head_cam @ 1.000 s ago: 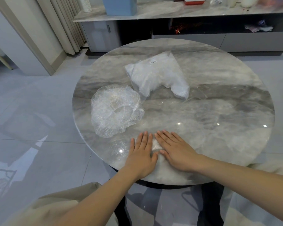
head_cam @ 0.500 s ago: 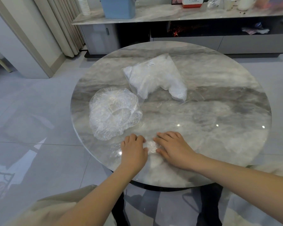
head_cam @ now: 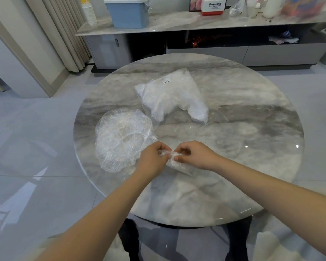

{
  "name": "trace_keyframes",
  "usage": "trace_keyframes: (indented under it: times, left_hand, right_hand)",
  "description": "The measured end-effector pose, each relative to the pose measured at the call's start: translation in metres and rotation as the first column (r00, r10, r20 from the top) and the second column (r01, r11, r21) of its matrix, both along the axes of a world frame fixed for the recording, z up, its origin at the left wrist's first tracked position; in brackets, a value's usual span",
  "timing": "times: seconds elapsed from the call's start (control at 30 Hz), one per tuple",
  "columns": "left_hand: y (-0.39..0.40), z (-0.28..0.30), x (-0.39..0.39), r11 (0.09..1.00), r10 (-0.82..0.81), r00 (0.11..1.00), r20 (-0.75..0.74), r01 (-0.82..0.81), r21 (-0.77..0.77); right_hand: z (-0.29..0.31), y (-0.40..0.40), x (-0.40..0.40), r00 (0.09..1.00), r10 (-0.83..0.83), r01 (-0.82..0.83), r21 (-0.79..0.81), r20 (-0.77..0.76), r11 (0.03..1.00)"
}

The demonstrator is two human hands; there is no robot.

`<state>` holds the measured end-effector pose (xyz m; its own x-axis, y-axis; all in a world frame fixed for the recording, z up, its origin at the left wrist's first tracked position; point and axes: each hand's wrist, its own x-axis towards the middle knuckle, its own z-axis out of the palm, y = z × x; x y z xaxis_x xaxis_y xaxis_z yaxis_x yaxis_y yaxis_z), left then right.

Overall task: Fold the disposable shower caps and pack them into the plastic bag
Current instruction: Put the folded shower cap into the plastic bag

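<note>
Lifted: both hands (head_cam: 169, 155) pinch 1 folded cap (head_cam: 174, 160) | 1 open cap (head_cam: 120, 136) | 1 bag (head_cam: 171, 97)

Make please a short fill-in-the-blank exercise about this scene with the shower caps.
1. Both hands, left hand and right hand, pinch one folded shower cap between ____.
2. The open shower cap lies to the ____ of the left hand.
3. The plastic bag lies on the ____ table.

Missing words: them; left; round
</note>
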<state>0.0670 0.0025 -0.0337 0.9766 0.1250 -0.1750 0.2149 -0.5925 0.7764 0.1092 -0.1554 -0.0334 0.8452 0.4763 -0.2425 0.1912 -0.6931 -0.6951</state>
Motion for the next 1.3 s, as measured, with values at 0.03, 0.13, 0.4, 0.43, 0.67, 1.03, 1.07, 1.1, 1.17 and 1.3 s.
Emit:
trace_keyframes:
  times: [0.03,0.13,0.4,0.43,0.67,1.03,1.07,1.1,1.17,1.3]
  left_hand:
    - [0.0,0.002,0.003,1.0,0.0,1.0,0.002,0.0,-0.02]
    - [-0.003,0.013,0.015,0.998,-0.004,1.0,0.019,0.005,-0.069]
    - [-0.007,0.023,0.055,0.995,0.008,0.988,0.156,-0.023,0.097]
    - [-0.006,0.02,0.06,0.981,0.01,0.982,0.191,-0.046,0.186]
    - [0.006,0.003,0.097,0.891,0.08,0.952,0.295,-0.201,0.407]
    - [0.009,-0.007,0.118,0.874,0.052,0.941,0.335,-0.205,0.44]
    - [0.009,-0.008,0.12,0.879,0.065,0.933,0.355,-0.222,0.422]
    - [0.01,-0.009,0.12,0.875,0.057,0.931,0.36,-0.22,0.431]
    - [0.01,-0.012,0.119,0.851,0.013,0.952,0.305,-0.17,0.496]
    - [0.01,-0.026,0.116,0.808,-0.029,0.988,0.152,-0.067,0.585]
  right_hand:
    - [0.002,0.0,0.003,1.0,-0.008,0.008,0.013,0.0,1.0]
    - [0.013,-0.001,0.016,0.999,-0.036,0.036,0.005,0.034,0.999]
    - [0.033,-0.008,0.058,0.966,-0.224,0.233,-0.055,0.133,0.971]
    - [0.032,-0.008,0.062,0.954,-0.268,0.275,-0.041,0.136,0.96]
    - [0.025,0.005,0.092,0.929,-0.361,0.358,0.047,0.086,0.933]
    - [0.013,0.023,0.114,0.904,-0.359,0.341,-0.114,-0.234,0.933]
    - [0.013,0.024,0.116,0.9,-0.35,0.333,-0.107,-0.262,0.937]
    - [0.012,0.025,0.117,0.894,-0.341,0.327,-0.096,-0.291,0.94]
    - [0.011,0.026,0.119,0.894,-0.326,0.315,-0.087,-0.306,0.945]
    - [0.006,0.022,0.122,0.922,-0.288,0.292,-0.024,-0.259,0.956]
